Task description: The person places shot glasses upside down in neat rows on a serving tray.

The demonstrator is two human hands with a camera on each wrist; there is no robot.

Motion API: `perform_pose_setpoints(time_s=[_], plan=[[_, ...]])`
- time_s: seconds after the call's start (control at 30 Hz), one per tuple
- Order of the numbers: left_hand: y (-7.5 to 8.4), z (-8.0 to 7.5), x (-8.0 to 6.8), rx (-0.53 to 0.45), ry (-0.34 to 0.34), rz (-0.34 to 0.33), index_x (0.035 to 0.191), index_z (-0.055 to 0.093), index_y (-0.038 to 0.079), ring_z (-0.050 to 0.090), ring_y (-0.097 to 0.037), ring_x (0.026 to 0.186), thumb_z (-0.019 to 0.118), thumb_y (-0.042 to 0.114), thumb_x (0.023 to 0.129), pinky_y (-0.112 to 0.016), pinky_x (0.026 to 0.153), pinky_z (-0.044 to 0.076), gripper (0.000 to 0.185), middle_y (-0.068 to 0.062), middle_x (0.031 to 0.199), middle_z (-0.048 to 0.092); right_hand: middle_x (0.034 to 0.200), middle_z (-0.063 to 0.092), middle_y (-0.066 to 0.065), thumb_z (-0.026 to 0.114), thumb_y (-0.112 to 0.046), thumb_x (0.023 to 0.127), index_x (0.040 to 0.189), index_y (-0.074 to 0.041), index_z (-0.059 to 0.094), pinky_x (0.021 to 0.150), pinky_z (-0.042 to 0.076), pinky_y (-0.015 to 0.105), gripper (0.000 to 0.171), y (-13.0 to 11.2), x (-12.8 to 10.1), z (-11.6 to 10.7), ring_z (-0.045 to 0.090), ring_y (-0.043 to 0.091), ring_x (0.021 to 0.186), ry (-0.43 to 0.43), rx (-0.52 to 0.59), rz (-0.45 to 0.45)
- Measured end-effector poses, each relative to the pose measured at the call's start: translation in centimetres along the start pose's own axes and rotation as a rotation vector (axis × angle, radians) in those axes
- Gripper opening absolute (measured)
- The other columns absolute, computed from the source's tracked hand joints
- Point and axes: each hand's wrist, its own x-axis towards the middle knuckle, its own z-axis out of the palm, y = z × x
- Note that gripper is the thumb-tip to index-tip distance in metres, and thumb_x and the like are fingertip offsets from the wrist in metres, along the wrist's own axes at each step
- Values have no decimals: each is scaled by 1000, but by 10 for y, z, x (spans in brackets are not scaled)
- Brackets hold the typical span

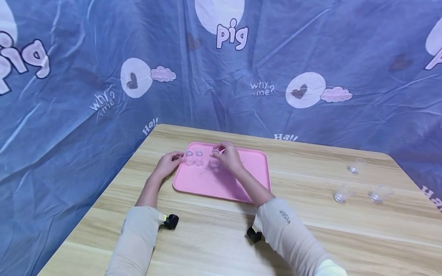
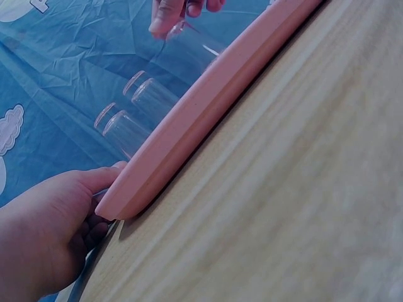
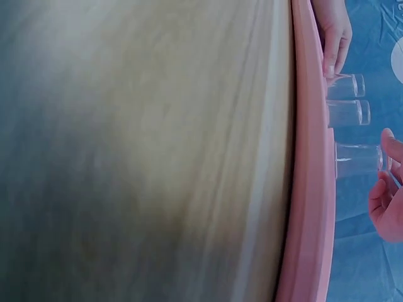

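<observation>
A pink tray (image 1: 241, 180) lies on the wooden table (image 1: 214, 230). Three small clear glasses stand in a row at its far left. My left hand (image 1: 168, 163) grips the tray's left corner (image 2: 119, 201), with the thumb on the rim and the fingers curled below, beside the first glass (image 2: 119, 129) and the second glass (image 2: 150, 95). My right hand (image 1: 228, 156) pinches the third glass (image 1: 215, 158) at its rim. In the right wrist view its fingers (image 3: 385, 207) curl at the mouth of that glass (image 3: 356, 160), which stands upright on the tray.
Three more clear glasses (image 1: 342, 193) (image 1: 380, 193) (image 1: 356, 166) lie on the table at the right. A blue printed cloth (image 1: 69, 96) hangs behind and to the left of the table. Bare wood shows in front of the tray.
</observation>
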Motion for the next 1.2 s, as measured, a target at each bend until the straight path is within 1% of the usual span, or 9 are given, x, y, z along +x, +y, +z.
perform_pose_setpoints(time_s=[0.13,0.23,0.4,0.63,0.9,1.03,1.2], plan=[[1,-1,0,-5,-3,-7,122,56,-2,54,-32,98,53,13,92,-43,91,39,34,-20,104,60,92,58,9,76,-10,74,92,-2,67,75,45,31,21,-2,0,5,55,24,83,-21,10,39],[2,-1,0,-6,-6,-7,122,56,-2,54,-32,99,53,13,92,-43,91,39,34,-20,104,60,91,59,9,76,-9,74,93,-3,67,75,45,31,22,-2,0,7,55,24,82,-30,13,50],[2,-1,-1,-5,-3,8,122,56,-3,54,-33,99,53,12,91,-43,91,39,34,-20,104,60,90,60,8,75,-8,75,94,-3,67,74,45,30,21,0,0,11,55,21,79,-27,10,41],[2,-1,-1,-3,-1,-2,122,56,-2,54,-32,99,54,12,91,-43,92,39,33,-19,104,61,91,61,7,72,-6,78,95,-3,66,71,46,28,19,0,1,15,55,19,77,-36,11,45],[0,-1,0,-14,-2,-1,122,56,-1,54,-32,98,53,12,91,-43,91,40,34,-19,103,61,93,63,7,70,-7,79,96,-4,66,67,45,27,18,-2,2,20,54,17,73,-56,-5,18],[-1,-1,0,-10,6,14,121,57,-2,54,-32,97,53,11,91,-43,90,40,33,-19,102,61,95,62,8,71,-9,80,99,-4,65,66,45,27,21,-4,2,19,54,17,73,-73,-30,18],[-2,0,0,1,14,27,120,58,-2,55,-31,94,53,9,91,-42,88,41,31,-18,100,61,101,60,8,70,-16,82,108,-6,63,67,45,29,28,-8,-1,11,54,18,76,-77,-49,44]])
